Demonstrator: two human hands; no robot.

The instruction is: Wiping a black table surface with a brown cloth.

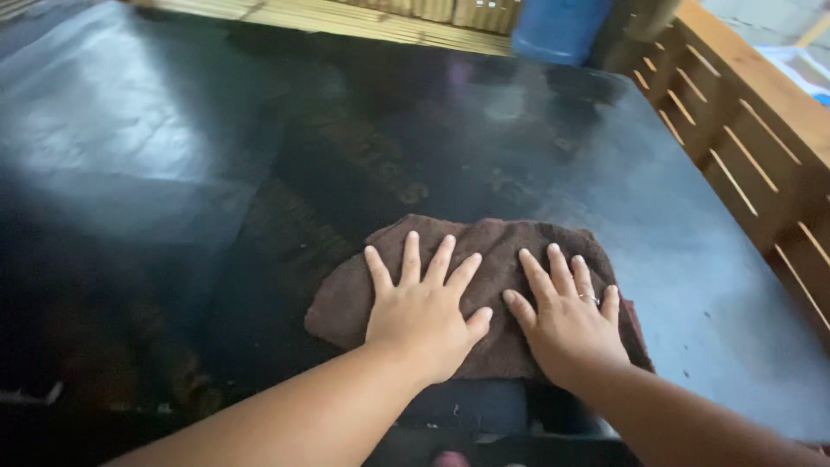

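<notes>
While both hands (421,320) (566,324) press flat, fingers spread, the brown cloth (484,251) lies lengthwise left-to-right.

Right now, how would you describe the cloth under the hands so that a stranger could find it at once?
Start at the wide, glossy black tabletop beside the slatted wooden railing. Near its front edge lies a rumpled dark brown terry cloth, pressed flat by the left hand and right hand. It is the only soft, matte thing on that shiny surface.
</notes>
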